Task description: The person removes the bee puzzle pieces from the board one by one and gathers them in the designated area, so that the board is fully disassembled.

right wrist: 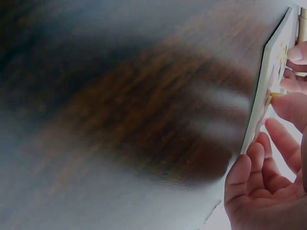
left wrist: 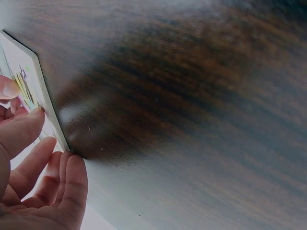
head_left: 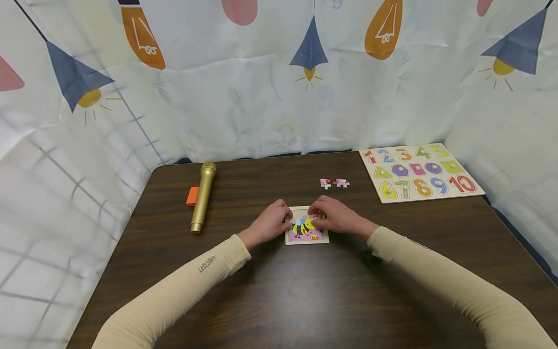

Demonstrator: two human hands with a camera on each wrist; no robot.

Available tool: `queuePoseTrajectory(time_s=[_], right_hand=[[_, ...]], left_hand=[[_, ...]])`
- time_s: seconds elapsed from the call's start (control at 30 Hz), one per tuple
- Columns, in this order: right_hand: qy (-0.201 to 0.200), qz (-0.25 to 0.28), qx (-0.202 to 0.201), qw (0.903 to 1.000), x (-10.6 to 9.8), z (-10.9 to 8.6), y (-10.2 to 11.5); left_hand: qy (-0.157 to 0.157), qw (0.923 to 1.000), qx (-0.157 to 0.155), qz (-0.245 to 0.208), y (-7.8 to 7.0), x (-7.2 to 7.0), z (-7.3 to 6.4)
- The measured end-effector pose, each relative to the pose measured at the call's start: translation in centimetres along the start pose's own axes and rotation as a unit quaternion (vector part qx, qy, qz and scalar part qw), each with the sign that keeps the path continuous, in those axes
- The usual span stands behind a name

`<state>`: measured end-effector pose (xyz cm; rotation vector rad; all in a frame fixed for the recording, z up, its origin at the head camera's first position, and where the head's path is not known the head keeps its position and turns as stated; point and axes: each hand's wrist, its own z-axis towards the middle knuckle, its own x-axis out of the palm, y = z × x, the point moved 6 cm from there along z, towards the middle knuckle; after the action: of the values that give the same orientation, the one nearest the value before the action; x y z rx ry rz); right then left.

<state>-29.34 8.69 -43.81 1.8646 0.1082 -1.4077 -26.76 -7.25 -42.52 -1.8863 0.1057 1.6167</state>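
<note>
A small square jigsaw puzzle [head_left: 307, 243] with a pale wooden rim lies flat at the middle of the table, showing a yellow-and-black bee on pink. My left hand [head_left: 271, 220] holds its left side, thumb on the picture and fingers at the rim. Over the upper right part, my right hand [head_left: 337, 215] bends its thumb and index finger at a puzzle piece [right wrist: 268, 101], whose thin, raised edge shows under the thumb in the right wrist view. Part of the picture is hidden by the fingers. Two loose puzzle pieces [head_left: 341, 183] lie just beyond the right hand.
A gold microphone [head_left: 202, 198] lies at the left, partly over an orange block [head_left: 192, 196]. At the back right rests a board [head_left: 418, 173] of coloured numbers and shapes. A patterned curtain [head_left: 261, 97] hangs behind the dark wooden table [head_left: 287, 300].
</note>
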Motion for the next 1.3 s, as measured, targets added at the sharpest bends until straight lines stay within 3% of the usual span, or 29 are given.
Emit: queuePoseTrajectory(time_s=[0.7,1.07,1.3], right_hand=[[-0.034,-0.029,-0.048,0.9979,-0.2,-0.1,0.6],[-0.019,-0.031,-0.037,0.9987,0.1,0.2,0.6],[-0.012,-0.043,-0.052,0.9977,0.0,0.1,1.0]], left_hand=[[-0.006,0.9999,0.001,-0.011,-0.1,-0.1,-0.1],[-0.003,1.0000,0.000,-0.007,0.0,0.0,-0.1],[-0.015,0.9997,0.018,0.006,-0.2,-0.1,-0.1]])
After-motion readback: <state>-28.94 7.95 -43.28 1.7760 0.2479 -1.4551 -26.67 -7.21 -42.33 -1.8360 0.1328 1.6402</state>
